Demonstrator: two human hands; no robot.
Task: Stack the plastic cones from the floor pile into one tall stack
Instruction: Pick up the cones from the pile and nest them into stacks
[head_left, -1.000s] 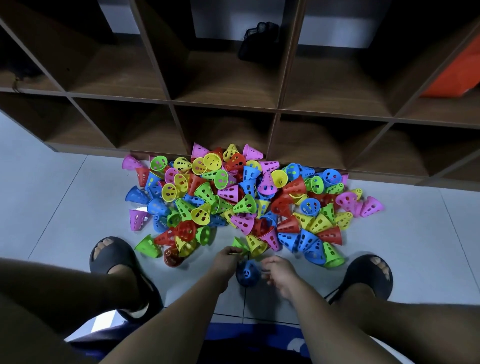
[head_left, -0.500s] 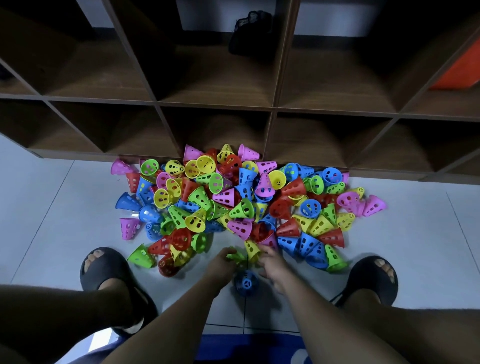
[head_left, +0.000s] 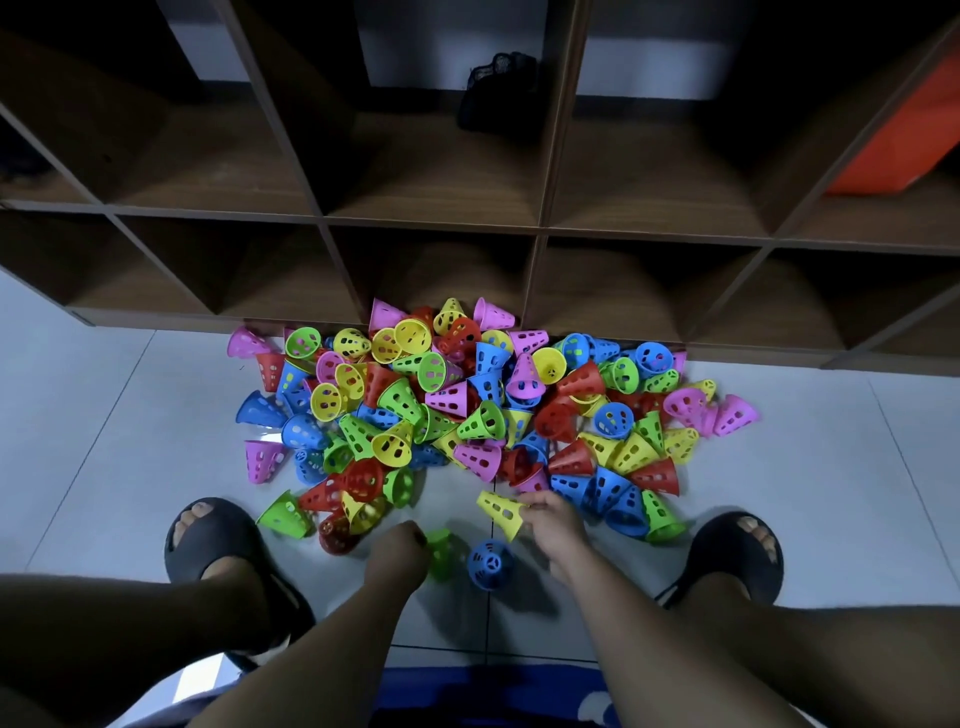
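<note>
A pile of perforated plastic cones (head_left: 488, 410) in pink, yellow, green, blue and red lies on the floor in front of me. A blue cone (head_left: 489, 564) stands upright on the tiles between my hands. My left hand (head_left: 397, 556) grips a green cone (head_left: 445, 552) just left of the blue one. My right hand (head_left: 553, 525) pinches a yellow cone (head_left: 501, 510) lifted off the pile's near edge, above and right of the blue cone.
A dark wooden cubby shelf (head_left: 540, 228) stands right behind the pile. My feet in black sandals (head_left: 218, 551) (head_left: 732, 556) flank the work spot. A blue mat (head_left: 488, 696) lies under me. An orange object (head_left: 898, 150) sits in a right cubby.
Both hands reached into the pile's near edge and came back, the left with a green cone, the right with a yellow one. The blue cone stayed standing on the floor.
</note>
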